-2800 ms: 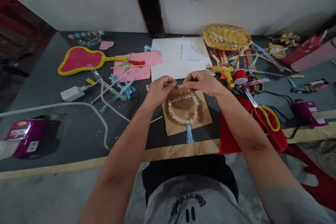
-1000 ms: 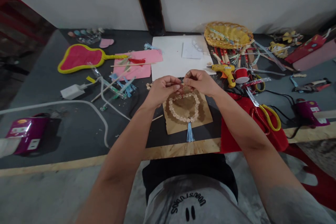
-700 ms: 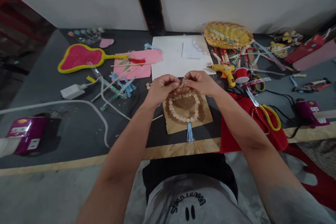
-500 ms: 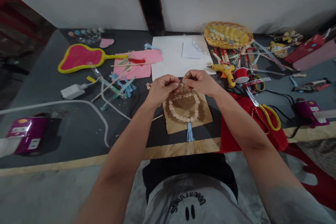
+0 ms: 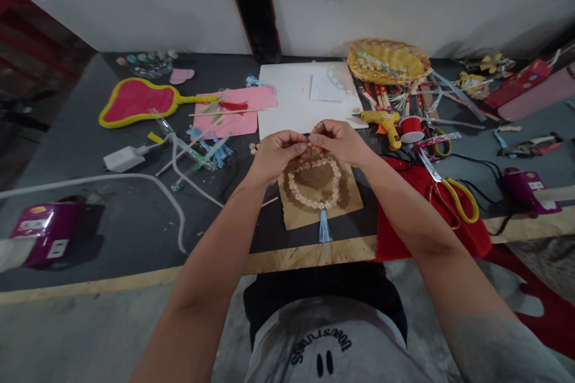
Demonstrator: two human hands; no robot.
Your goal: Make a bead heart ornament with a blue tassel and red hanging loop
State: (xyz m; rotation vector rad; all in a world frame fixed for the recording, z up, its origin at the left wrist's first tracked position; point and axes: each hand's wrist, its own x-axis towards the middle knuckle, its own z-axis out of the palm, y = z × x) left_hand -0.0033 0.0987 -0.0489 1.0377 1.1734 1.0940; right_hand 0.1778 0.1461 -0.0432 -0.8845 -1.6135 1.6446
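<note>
A ring of small pale flower-like beads (image 5: 336, 188) with a light blue tassel (image 5: 324, 226) at its bottom lies over a piece of brown cardboard (image 5: 350, 203). From the top of the ring a thin red cord (image 5: 311, 154) runs up to my fingers. My left hand (image 5: 282, 154) pinches the cord with thumb and forefinger. Close beside it, my right hand (image 5: 336, 142) pinches the cord too, the fingertips of both hands almost touching. The very ends of the cord are hidden by my fingers.
Right of my hands lie a yellow glue gun (image 5: 383, 124), a red cord spool (image 5: 411, 129), scissors (image 5: 460, 197) on red cloth (image 5: 399, 218) and a wicker basket (image 5: 389, 61). On the left are a pink-and-yellow fan (image 5: 141, 103), white cable (image 5: 157, 176) and blue tassels (image 5: 220, 152). A phone (image 5: 257, 18) leans against the wall.
My fingertips have come closer together at the red cord, the right hand shifting slightly left. The beaded ring stays on the cardboard, and the view has shifted slightly.
</note>
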